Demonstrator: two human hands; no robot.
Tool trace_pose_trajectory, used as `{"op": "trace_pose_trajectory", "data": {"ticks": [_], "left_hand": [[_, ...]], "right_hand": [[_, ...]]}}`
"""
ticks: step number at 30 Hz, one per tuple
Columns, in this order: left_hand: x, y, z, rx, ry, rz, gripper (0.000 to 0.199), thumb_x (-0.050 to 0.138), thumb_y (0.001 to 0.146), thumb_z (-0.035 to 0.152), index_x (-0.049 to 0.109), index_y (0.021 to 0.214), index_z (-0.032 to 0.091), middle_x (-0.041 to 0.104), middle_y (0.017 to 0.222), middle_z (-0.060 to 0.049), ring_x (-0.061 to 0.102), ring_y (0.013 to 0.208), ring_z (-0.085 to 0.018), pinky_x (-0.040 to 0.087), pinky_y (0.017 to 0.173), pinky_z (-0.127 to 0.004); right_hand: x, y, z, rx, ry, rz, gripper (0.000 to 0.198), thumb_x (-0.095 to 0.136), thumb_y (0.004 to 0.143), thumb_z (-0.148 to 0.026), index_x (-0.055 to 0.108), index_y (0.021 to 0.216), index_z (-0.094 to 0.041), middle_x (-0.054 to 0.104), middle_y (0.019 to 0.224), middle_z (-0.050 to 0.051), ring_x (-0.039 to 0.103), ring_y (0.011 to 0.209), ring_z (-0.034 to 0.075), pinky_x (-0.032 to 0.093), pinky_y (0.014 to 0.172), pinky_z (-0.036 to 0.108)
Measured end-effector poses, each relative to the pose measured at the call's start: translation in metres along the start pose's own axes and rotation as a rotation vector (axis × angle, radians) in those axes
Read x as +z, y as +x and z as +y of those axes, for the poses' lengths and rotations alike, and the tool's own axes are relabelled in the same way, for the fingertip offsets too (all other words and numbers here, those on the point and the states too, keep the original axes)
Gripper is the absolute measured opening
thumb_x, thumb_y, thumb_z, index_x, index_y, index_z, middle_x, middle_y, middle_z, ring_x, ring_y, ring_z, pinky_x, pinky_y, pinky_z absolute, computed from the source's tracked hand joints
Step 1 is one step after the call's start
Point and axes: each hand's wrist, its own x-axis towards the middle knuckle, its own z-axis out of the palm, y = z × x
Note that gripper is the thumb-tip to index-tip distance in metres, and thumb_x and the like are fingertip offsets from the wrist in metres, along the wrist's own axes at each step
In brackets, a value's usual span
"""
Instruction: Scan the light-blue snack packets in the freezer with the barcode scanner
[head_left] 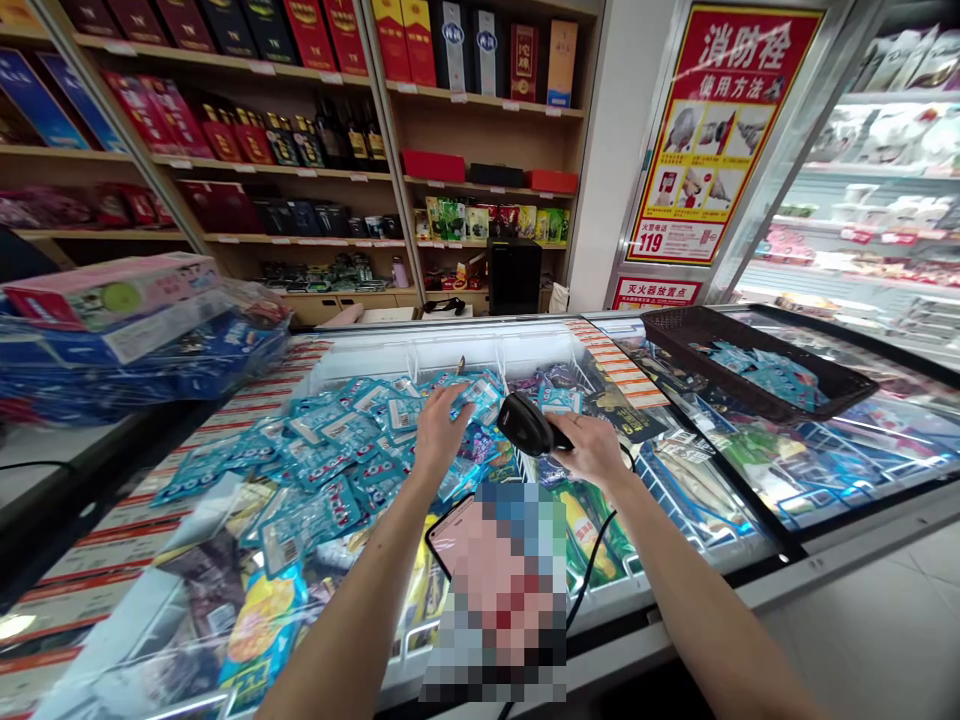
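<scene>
The right hand's (596,450) fingers close round the handle of a black barcode scanner (525,425), held above the chest freezer (750,590). Its rounded, smooth plastic head points left, toward the other hand, its long axis slanting slightly up that way. The left hand's (439,430) thumb and fingers stand apart beside a shiny blue packet (487,393); whether they grip it, I cannot tell. Around lie crinkled, flat, roughly rectangular blue packets (330,440). A thin black cable (596,560) curves below.
</scene>
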Motion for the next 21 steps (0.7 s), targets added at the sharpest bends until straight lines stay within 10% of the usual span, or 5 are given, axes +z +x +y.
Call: {"op": "trace_pose_trajectory", "data": {"ticks": [21], "left_hand": [[0.0004, -0.0012, 0.0051, 0.094, 0.021, -0.061, 0.03, 0.043, 0.084, 0.029, 0.05, 0.112, 0.022, 0.059, 0.11, -0.005, 0.053, 0.104, -0.021, 0.041, 0.09, -0.035]], "right_hand": [[0.0006, -0.0003, -0.0001, -0.046, -0.017, 0.021, 0.038, 0.057, 0.079, -0.031, 0.056, 0.116, -0.022, 0.067, 0.093, 0.004, 0.06, 0.079, 0.017, 0.041, 0.071, 0.025]]}}
